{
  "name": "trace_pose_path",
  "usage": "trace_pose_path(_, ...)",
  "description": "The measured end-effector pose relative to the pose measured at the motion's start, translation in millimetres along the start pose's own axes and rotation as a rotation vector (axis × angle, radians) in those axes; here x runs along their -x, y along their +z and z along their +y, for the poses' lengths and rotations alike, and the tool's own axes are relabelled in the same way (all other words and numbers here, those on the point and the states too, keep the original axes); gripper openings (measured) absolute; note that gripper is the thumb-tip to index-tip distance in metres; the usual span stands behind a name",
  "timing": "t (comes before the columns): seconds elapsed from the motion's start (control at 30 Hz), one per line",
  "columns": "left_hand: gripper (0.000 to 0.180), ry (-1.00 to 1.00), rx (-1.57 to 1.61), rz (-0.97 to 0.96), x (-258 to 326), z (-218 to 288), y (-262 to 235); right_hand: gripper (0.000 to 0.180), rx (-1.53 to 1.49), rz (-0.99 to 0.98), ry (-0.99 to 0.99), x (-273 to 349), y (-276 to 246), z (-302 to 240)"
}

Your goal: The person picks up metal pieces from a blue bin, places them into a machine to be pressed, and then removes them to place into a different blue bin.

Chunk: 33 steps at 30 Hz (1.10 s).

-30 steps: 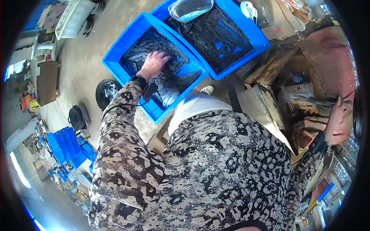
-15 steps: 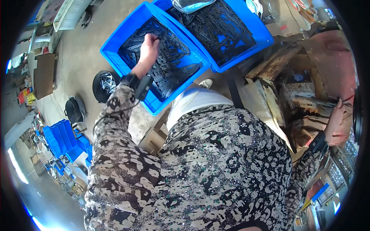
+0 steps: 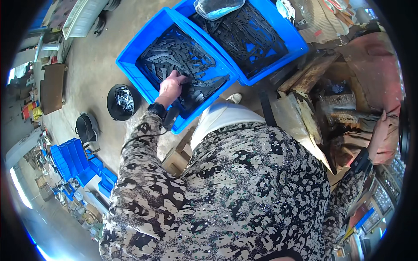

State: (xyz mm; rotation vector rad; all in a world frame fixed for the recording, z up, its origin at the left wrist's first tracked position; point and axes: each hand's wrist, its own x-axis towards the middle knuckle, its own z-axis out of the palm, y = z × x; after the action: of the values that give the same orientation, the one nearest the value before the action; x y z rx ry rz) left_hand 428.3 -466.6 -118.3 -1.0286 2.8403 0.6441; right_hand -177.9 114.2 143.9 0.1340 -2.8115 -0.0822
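My left hand [image 3: 171,87] reaches down into the near blue plastic bin [image 3: 138,75], its fingers curled and closed on dark flat pieces. Long, thin dark strips [image 3: 164,51] of the same sort cover much of this bin's bottom; what lies under the fingers is hidden. Far to the right, my right hand [image 3: 380,135] rests against a reddish-brown sheet [image 3: 374,69]. Its fingers look stretched out, with nothing visible in them.
A second blue bin [image 3: 297,45] of dark strips adjoins the first, with a clear plastic bag [image 3: 217,8] on it. Left stand a black bucket [image 3: 114,114] holding shiny pieces, another dark bucket [image 3: 85,128] and blue crates [image 3: 65,158]. A wooden stool [image 3: 176,162] stands by my legs.
My left hand has come from the middle of the bin nearer to me, lower among the strips, and its fingers have closed there. The right hand stays in place.
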Motion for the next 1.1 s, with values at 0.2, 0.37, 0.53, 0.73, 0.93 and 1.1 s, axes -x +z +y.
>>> trace_pose_path(0.2,0.021,0.405,-0.142,-0.2,-8,-2,-37,0.07,0.019,0.003,-0.014,-3,6,9)
trace_pose_path(0.37,0.019,0.485,-0.249,-0.309,-14,9,-31,0.052,0.23,0.11,-0.212,4,-5,10)
trace_pose_path(0.53,0.023,0.182,-0.056,-0.03,-24,21,-36,0.027,0.224,0.311,-0.474,31,-13,12)
trace_pose_path(0.73,0.02,-0.095,1.319,0.051,-56,124,-80,0.022,0.543,0.287,-0.326,36,18,28)
trace_pose_path(0.93,0.016,-0.118,1.425,-0.16,-66,245,-100,0.029,0.277,0.263,-0.267,28,20,13)
trace_pose_path(1.1,0.013,-0.103,1.462,-0.35,-61,283,-99,0.045,0.151,0.014,0.113,31,11,6)
